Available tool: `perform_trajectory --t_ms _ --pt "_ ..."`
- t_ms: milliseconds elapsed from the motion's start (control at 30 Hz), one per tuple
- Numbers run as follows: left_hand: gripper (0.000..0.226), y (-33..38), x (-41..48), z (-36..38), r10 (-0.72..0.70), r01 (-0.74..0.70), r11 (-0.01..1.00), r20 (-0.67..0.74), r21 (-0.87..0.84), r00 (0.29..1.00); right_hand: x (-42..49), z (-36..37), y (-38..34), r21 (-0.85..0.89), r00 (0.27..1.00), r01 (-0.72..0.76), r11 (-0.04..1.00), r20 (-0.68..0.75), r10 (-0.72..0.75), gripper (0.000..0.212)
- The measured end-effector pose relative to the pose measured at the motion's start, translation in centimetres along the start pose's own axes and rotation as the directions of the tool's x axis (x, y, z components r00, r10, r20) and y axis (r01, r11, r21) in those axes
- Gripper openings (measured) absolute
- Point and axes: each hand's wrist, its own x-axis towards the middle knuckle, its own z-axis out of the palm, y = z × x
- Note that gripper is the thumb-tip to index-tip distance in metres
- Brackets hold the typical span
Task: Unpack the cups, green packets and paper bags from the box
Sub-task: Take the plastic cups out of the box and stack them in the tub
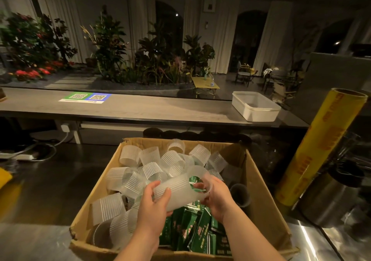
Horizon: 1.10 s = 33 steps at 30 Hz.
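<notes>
Both left grip [154, 202] and right grip [215, 197] hold cup [176, 186]; box [260, 182] on steel counter [50, 190], plants [156, 59] beyond.

Dim stainless-steel worktop [40, 240], foreground: an open brown cardboard box [261, 190] rests on it at centre. Just right of the box stand a tilted yellow roll of film [321, 146] and a cylindrical metal canister [329, 198]. Raised grey counter [150, 108], behind: a white rectangular plastic tub [255, 108] lies at its right, and a flat green-and-blue QR-code sheet [86, 97] at its left.
</notes>
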Motion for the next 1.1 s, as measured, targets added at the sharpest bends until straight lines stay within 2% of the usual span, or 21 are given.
perform_trajectory --t_ms 100,167,267,300,367,433,533,633,700,733,800,867,900,967,1033,1100 --pt "0.034 0.1 0.0 0.0 -0.001 0.001 1.0 -0.018 0.011 1.0 0.4 -0.1 0.2 -0.039 0.971 0.178 0.983 -0.157 -0.182 0.011" --pt "0.032 0.1 0.1 0.0 -0.013 0.014 1.0 -0.04 0.009 0.999 0.3 0.0 0.1 0.005 0.961 0.199 0.98 -0.195 -0.195 0.021" --pt "0.03 0.0 0.3 -0.1 -0.028 0.029 1.0 -0.084 0.007 0.996 0.1 0.3 -0.1 0.081 0.988 0.131 0.988 -0.097 -0.123 0.045" --pt "0.031 0.0 0.3 -0.1 -0.03 0.031 0.999 -0.091 0.01 0.995 0.0 0.3 0.0 0.028 0.99 0.131 0.991 -0.059 -0.13 0.041" --pt "0.032 0.0 0.3 0.0 -0.021 0.023 1.0 -0.088 0.018 0.996 0.2 0.3 0.3 -0.077 0.988 0.15 0.986 -0.033 -0.153 0.019" --pt "0.032 0.0 0.2 0.0 -0.008 0.01 1.0 -0.073 0.024 0.997 0.5 0.2 0.4 -0.082 0.988 0.13 0.988 -0.072 -0.136 0.011" --pt "0.032 -0.1 0.0 0.1 -0.009 0.01 1.0 -0.016 0.019 1.0 0.7 0.0 0.2 -0.023 0.994 0.092 0.995 -0.051 -0.093 0.018" --pt "0.027 0.1 0.0 0.2 -0.039 0.039 0.999 0.029 -0.018 0.999 0.8 -0.2 0.7 -0.006 0.991 0.079 0.997 0.108 -0.078 0.023" --pt "0.026 0.1 0.0 0.2 -0.057 0.058 0.997 0.026 -0.057 0.998 0.5 0.1 1.1 -0.116 0.975 0.063 0.991 0.22 -0.036 0.027" --pt "0.027 0.1 0.1 0.1 -0.057 0.058 0.997 0.02 -0.056 0.998 0.4 0.4 1.3 -0.218 0.975 0.061 0.974 0.221 -0.011 0.028" --pt "0.03 -0.1 0.2 0.0 -0.053 0.054 0.998 0.006 -0.032 0.999 0.6 0.7 1.2 -0.345 0.99 0.082 0.935 0.139 -0.035 0.033" --pt "0.032 -0.2 0.4 0.0 -0.053 0.053 0.998 -0.003 -0.025 0.999 1.3 0.0 0.7 -0.364 0.994 0.073 0.929 -0.052 -0.098 0.03" --pt "0.031 -0.2 0.5 0.0 -0.049 0.049 0.999 -0.01 -0.023 0.999 2.0 -0.9 0.3 -0.441 0.976 0.073 0.895 -0.153 -0.154 0.025" --pt "0.03 -0.2 0.6 0.0 -0.048 0.048 0.999 -0.019 -0.013 0.999 3.2 -3.5 -0.7 -0.715 0.946 -0.013 0.699 -0.235 -0.224 0.014" --pt "0.029 -0.2 0.7 0.0 -0.046 0.046 0.999 -0.014 -0.004 0.999 4.4 -6.2 -0.7 -0.869 0.965 -0.159 0.468 -0.237 -0.112 0.026" --pt "0.03 -0.3 0.6 0.2 -0.037 0.037 0.999 -0.011 0.004 0.999 5.3 -8.0 0.2 -0.908 0.973 -0.228 0.352 -0.221 0.062 0.039"
